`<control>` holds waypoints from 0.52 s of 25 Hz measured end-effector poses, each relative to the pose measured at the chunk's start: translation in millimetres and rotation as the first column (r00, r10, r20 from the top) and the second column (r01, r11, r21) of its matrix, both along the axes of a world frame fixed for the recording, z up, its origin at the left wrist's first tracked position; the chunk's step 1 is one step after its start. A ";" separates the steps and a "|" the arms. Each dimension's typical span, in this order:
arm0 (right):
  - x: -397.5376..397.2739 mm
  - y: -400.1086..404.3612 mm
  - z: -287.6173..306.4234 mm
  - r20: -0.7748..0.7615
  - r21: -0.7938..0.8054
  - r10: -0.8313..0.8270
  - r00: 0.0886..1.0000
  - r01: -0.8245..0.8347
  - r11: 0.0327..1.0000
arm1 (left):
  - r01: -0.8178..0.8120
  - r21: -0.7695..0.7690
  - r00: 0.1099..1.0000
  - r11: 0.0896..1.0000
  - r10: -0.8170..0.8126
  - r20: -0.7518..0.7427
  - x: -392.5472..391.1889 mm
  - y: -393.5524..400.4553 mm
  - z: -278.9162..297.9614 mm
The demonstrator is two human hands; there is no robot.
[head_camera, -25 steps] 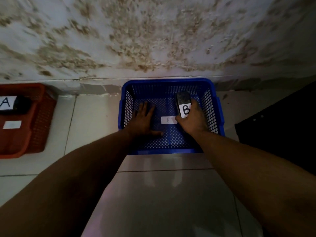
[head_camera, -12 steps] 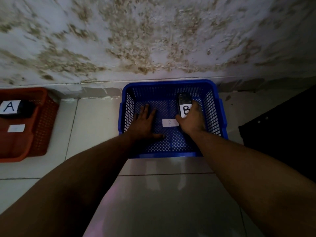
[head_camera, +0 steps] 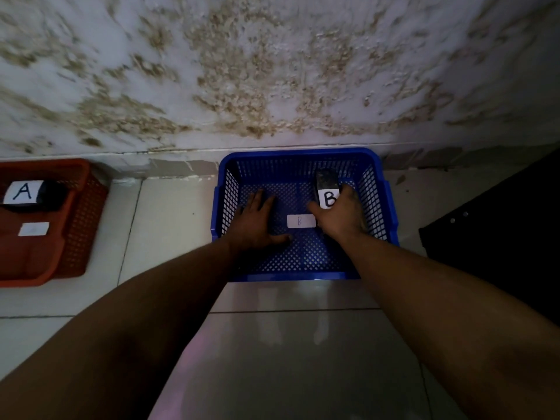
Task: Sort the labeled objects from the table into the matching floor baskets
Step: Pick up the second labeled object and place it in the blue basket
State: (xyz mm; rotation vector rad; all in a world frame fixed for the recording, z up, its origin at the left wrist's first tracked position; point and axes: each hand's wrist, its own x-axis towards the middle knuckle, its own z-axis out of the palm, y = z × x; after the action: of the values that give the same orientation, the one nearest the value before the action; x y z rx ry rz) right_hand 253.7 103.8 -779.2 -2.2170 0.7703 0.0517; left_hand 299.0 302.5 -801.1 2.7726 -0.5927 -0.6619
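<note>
A blue mesh basket (head_camera: 303, 156) stands on the floor against the wall, with a small white B tag (head_camera: 301, 221) on its bottom. Inside it, at the right, my right hand (head_camera: 341, 216) grips a dark object (head_camera: 325, 180) carrying a white label marked B. My left hand (head_camera: 257, 221) lies flat with fingers spread on the basket's bottom at the left, holding nothing. At the far left an orange basket (head_camera: 81, 225) holds a dark object with a white A label (head_camera: 22, 192).
A stained white wall (head_camera: 272, 71) rises just behind both baskets. Pale floor tiles (head_camera: 169, 219) lie between the baskets and in front of them. A dark piece of furniture (head_camera: 500, 237) stands at the right, close to the blue basket.
Both hands stay in the blue basket in nearly the same pose. The view has shifted slightly, so the baskets sit a little lower in the frame.
</note>
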 end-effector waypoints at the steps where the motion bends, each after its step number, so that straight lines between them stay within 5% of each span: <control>1: -0.6 -0.8 2.9 -0.009 -0.019 0.009 1.000 -0.009 1.000 | -0.009 -0.013 1.000 1.000 0.009 -0.001 0.3 0.3 2.8; 8: 4.7 -11.0 53.0 -0.015 -0.222 0.234 0.972 -0.231 0.947 | 0.006 -0.226 0.994 0.974 0.019 0.106 5.1 0.9 51.9; 13: -0.8 -4.0 154.2 -0.032 -0.352 0.392 0.919 -0.378 0.856 | 0.017 -0.325 0.990 0.946 0.030 0.139 -3.2 3.4 148.1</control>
State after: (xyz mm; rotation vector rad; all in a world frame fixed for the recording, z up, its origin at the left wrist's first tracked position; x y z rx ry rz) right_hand 252.9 99.8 -625.0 -2.6809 0.3130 0.0693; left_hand 295.8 305.9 -653.0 2.5210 -0.6552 -0.3294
